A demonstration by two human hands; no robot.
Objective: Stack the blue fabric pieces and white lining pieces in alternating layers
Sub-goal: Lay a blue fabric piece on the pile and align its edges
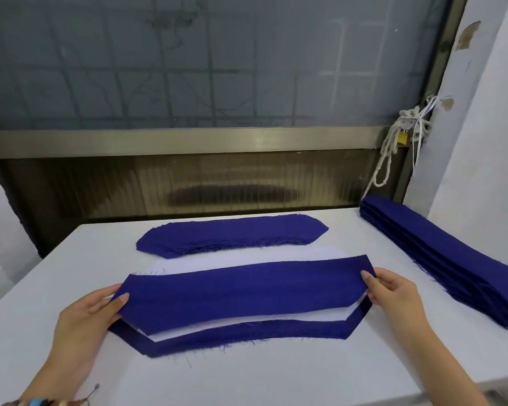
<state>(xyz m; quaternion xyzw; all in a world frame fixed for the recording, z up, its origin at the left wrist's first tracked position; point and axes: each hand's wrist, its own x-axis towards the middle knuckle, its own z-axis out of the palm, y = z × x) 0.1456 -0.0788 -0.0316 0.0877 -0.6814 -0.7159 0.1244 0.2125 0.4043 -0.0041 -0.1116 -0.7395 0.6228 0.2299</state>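
The white table spread wide on every side of the two grips, with bare surface between them and the person. Well out past the right-hand grip lay a long stack of blue strips, angled away and clear of the work. Beyond both grips, farthest off, sat a pile of blue fabric pieces. Nearer in was a pile of white lining pieces, partly hidden behind the held cloth.

Directly under the grips lay the alternating stack, its blue edge showing on the person's side and a white lining layer on top.

One blue fabric piece hung between the hands, its long axis running from grip to grip, nearly parallel to the stack's. It sat a little beyond the stack's near edge, so the coming move seemed a short draw toward the person and down, both ends together.

The left hand grasped the left end, thumb on top. The right hand pinched the right end likewise. Neither hand was nearer the stack. The frayed edges looked apt to snag.
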